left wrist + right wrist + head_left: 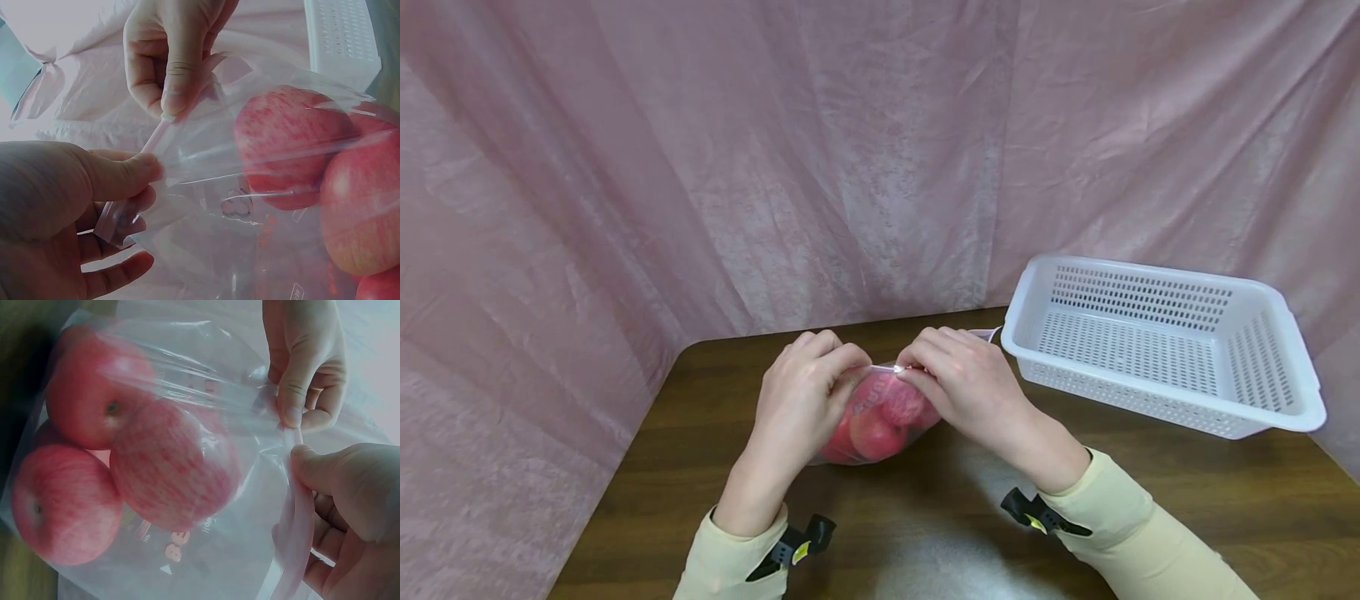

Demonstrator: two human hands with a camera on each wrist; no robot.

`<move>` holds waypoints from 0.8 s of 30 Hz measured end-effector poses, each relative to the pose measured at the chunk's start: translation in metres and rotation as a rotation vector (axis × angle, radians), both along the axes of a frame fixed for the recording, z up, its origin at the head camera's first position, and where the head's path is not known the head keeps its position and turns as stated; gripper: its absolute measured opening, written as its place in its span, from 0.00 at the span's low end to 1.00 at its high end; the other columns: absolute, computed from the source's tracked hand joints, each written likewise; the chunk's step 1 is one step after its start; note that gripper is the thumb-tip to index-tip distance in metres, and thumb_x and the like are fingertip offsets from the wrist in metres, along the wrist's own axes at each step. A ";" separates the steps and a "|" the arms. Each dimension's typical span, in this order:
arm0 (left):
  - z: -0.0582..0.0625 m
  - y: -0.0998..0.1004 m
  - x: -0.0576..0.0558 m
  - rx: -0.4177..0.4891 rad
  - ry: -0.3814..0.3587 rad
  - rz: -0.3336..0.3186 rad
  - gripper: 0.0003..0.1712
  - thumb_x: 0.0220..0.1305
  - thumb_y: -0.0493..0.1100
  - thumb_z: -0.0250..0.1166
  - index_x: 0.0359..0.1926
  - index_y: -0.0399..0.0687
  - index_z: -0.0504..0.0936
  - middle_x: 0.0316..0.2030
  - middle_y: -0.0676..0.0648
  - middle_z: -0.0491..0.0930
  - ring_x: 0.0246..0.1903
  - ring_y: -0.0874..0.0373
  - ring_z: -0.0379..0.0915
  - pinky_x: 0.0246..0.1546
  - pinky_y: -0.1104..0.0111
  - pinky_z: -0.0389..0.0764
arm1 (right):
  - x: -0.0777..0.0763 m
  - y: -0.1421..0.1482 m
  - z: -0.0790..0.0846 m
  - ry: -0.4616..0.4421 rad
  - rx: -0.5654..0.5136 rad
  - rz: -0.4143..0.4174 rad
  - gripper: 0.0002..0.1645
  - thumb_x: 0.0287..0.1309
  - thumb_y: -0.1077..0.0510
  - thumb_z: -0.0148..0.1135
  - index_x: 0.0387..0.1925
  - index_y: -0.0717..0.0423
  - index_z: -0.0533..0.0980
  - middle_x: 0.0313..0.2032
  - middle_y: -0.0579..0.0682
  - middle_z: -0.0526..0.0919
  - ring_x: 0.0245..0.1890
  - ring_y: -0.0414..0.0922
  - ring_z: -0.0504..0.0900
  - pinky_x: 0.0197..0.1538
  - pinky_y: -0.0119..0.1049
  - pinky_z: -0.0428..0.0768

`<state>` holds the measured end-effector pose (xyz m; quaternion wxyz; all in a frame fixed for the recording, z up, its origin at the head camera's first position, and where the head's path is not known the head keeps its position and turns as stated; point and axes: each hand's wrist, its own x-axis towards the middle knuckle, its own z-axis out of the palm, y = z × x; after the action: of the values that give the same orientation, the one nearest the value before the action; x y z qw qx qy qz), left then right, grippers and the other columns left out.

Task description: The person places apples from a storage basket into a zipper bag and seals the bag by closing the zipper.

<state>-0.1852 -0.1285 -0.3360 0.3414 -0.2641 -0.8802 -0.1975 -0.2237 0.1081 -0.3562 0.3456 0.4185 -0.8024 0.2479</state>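
Note:
A clear zip bag (206,237) with a pink top strip holds several red apples (175,465). In the head view it is between both hands, low over the brown table. My left hand (808,387) pinches the strip near one end, thumb on top. Close beside it, my right hand (970,383) pinches the same strip, the two thumbs only a short way apart. The apples (876,429) lie in the lower part of the bag, away from the fingers. Printed figures and letters show on the plastic in both wrist views.
A white perforated plastic basket (1150,408) stands at the right of the wooden table (677,483), near the right hand. A pink cloth (850,167) hangs behind the table and at its sides. Small black cameras (801,542) are strapped to both wrists.

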 end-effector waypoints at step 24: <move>0.003 -0.019 0.013 -0.005 0.003 0.030 0.09 0.60 0.37 0.83 0.36 0.55 0.92 0.32 0.56 0.82 0.36 0.54 0.75 0.38 0.58 0.76 | -0.005 0.005 0.004 0.066 0.057 0.043 0.11 0.62 0.59 0.81 0.41 0.50 0.85 0.39 0.44 0.86 0.41 0.46 0.83 0.46 0.44 0.81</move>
<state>-0.1722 -0.1475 -0.3327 0.3450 -0.2520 -0.8840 -0.1899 -0.2291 0.1135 -0.3521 0.3545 0.4532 -0.7883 0.2181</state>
